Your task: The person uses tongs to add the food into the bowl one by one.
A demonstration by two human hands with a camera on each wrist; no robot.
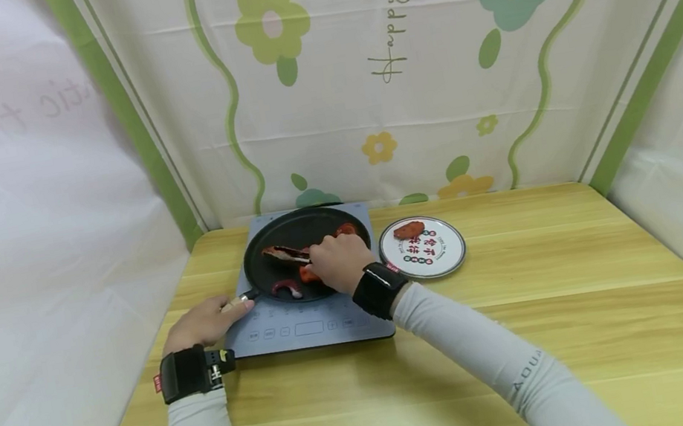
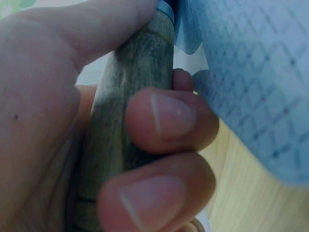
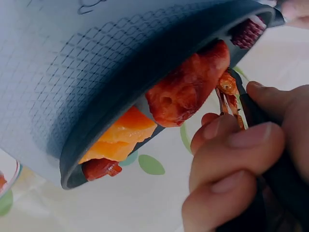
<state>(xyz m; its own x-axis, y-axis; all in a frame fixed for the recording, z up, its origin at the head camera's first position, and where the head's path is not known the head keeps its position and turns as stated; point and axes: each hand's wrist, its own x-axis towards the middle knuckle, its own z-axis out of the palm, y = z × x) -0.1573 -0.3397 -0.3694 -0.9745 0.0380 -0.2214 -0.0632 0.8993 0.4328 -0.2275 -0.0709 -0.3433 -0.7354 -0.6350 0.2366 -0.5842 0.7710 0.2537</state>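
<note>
My left hand (image 1: 204, 323) grips the wooden handle (image 2: 130, 82) of a round black frying pan (image 1: 306, 224), fingers wrapped round it. My right hand (image 1: 341, 262) reaches over the pan and holds black tongs (image 3: 277, 169). At their tips is an orange-brown piece with thin leg-like strands, like a shrimp (image 3: 227, 87). In the pan, the right wrist view shows a glossy reddish-brown piece of meat (image 3: 186, 89), an orange block (image 3: 120, 137) and a small red piece (image 3: 99, 169). A curled purple-red tentacle-like piece (image 1: 287, 288) lies near the pan's front edge.
The pan stands on a flat grey induction cooktop (image 1: 294, 334). To its right, a white plate (image 1: 446, 252) with red lettering bears a reddish-brown piece of food (image 1: 408, 230). All stand on a wooden table (image 1: 559, 259), with printed cloth walls (image 1: 431, 100) behind and at the sides.
</note>
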